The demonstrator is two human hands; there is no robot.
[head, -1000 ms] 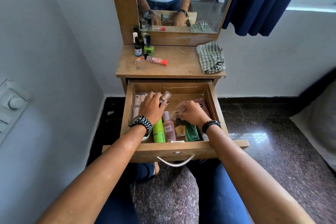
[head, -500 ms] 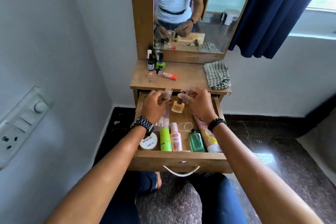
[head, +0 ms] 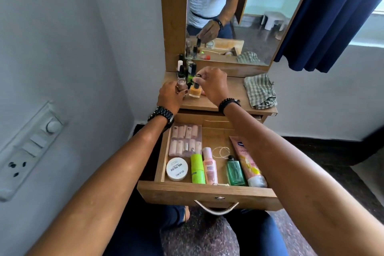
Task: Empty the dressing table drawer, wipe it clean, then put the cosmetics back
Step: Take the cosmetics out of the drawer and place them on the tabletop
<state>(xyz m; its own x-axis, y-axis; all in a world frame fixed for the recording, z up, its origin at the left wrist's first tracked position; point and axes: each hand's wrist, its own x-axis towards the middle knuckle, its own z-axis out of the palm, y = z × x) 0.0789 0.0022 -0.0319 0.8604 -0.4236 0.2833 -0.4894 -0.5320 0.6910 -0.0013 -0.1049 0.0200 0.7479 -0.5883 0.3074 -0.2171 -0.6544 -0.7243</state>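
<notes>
Fingers [head: 198, 78] of the right hand [head: 212, 86] are pinching the orange bottle's [head: 195, 91] black cap to stand it on the tabletop [head: 232, 91], while the left hand [head: 169, 94] beside them is gripping a brown bottle [head: 181, 85], with the drawer [head: 207, 195] below still half full.

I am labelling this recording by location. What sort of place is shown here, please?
Most likely a bedroom or dressing corner in a home. A wooden dressing table with a mirror stands against the wall, its open drawer holds cosmetics such as a nail polish remover tub, and a blue curtain hangs beside it.
</notes>
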